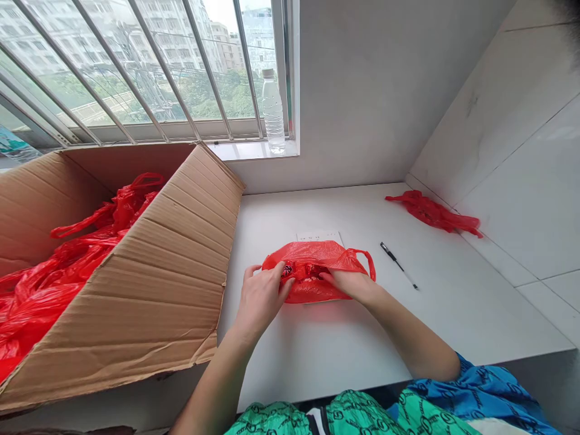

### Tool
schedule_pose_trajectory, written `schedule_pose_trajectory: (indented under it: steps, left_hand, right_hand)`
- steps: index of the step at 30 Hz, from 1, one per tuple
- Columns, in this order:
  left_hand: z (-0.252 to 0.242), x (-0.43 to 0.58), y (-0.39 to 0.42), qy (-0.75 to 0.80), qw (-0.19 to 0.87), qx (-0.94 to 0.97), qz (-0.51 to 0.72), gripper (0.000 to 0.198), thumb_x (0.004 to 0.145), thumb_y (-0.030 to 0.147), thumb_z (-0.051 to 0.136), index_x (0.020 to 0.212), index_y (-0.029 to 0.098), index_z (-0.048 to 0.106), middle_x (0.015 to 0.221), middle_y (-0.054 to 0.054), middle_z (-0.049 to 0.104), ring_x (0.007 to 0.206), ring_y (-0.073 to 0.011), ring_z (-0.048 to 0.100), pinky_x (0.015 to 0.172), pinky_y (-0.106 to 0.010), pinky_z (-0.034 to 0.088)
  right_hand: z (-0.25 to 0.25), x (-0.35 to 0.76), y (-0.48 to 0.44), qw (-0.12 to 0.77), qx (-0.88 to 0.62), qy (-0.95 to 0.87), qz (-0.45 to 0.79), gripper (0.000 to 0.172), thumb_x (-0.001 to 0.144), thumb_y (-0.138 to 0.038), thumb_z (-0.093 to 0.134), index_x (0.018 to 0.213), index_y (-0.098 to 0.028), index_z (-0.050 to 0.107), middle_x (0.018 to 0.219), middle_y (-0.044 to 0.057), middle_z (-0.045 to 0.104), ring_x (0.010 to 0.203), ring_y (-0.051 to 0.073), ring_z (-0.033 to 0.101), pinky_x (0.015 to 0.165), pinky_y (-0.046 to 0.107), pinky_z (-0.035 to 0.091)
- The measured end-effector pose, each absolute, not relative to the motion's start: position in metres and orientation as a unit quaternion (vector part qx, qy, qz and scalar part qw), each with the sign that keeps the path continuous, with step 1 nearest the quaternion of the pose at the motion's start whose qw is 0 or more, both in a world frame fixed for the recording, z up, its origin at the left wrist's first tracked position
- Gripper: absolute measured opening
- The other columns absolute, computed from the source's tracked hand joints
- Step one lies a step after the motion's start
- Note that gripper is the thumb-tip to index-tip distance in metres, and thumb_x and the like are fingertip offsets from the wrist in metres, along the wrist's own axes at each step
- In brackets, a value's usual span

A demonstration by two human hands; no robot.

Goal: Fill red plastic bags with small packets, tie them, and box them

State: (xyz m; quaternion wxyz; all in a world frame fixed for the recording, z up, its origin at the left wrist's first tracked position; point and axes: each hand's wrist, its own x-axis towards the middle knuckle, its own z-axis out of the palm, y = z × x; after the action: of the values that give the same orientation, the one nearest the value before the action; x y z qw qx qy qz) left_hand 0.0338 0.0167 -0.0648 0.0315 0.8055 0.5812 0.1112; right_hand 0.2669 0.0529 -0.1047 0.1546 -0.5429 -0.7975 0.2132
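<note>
A red plastic bag (312, 248) lies on the white table (272, 350) in front of me, with small dark red packets (312, 271) showing in its opening. My left hand (264, 296) grips the bag's left side, thumb and fingers bent on its edge. My right hand (348, 283) reaches into the bag from the right; its fingertips are partly hidden inside, near the packets. One handle loop stands up beside my right wrist. Under the bag, a white printed sheet (319, 236) shows at the back.
On the left stands an open cardboard box (167, 284) full of red bags (58, 272). A pen (399, 266) and another red bag (435, 214) lie to the right. A water bottle (273, 115) stands on the sill of the barred window.
</note>
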Motion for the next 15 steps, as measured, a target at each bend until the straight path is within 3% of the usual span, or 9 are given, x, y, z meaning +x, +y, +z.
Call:
schedule_pose_trajectory:
  steps: [3, 5, 9, 15]
  left_hand:
    - [-0.066, 0.037, 0.02, 0.581, 0.019, 0.805, 0.118, 0.031, 0.1, 0.038, 0.043, 0.119, 0.019, 0.058, 0.068, -0.001, 0.069, 0.069, -0.0215, 0.067, 0.099, -0.043, 0.036]
    - [-0.067, 0.04, 0.021, 0.578, 0.022, 0.806, 0.125, 0.034, 0.1, 0.039, 0.043, 0.122, 0.018, 0.057, 0.067, -0.001, 0.068, 0.069, -0.0211, 0.066, 0.1, -0.044, 0.035]
    - [-0.069, 0.042, 0.02, 0.567, 0.04, 0.807, 0.161, 0.032, 0.1, 0.037, 0.045, 0.126, 0.021, 0.054, 0.092, -0.004, 0.072, 0.086, -0.0206, 0.067, 0.103, -0.044, 0.033]
    - [-0.07, 0.043, 0.019, 0.544, 0.069, 0.81, 0.205, 0.032, 0.101, 0.034, 0.045, 0.132, 0.029, 0.049, 0.115, -0.003, 0.07, 0.099, -0.0196, 0.066, 0.108, -0.045, 0.028]
  right_hand:
    - [-0.101, 0.263, 0.059, 0.144, -0.529, -0.805, 0.226, 0.016, 0.09, -0.027, 0.052, 0.103, -0.024, 0.061, 0.1, 0.004, 0.063, 0.084, 0.02, 0.06, 0.071, 0.03, 0.047]
    - [-0.095, 0.26, 0.062, 0.142, -0.529, -0.8, 0.246, 0.015, 0.091, -0.028, 0.05, 0.096, -0.022, 0.062, 0.094, 0.004, 0.064, 0.079, 0.019, 0.059, 0.069, 0.03, 0.046]
    - [-0.078, 0.258, 0.061, 0.15, -0.507, -0.779, 0.338, 0.035, 0.1, -0.037, 0.032, 0.093, -0.024, 0.064, 0.077, 0.001, 0.062, 0.067, 0.016, 0.057, 0.062, 0.029, 0.045]
    - [-0.069, 0.261, 0.058, 0.193, -0.412, -0.733, 0.506, 0.032, 0.101, -0.035, 0.036, 0.114, -0.026, 0.064, 0.096, 0.002, 0.064, 0.086, 0.018, 0.059, 0.078, 0.033, 0.048]
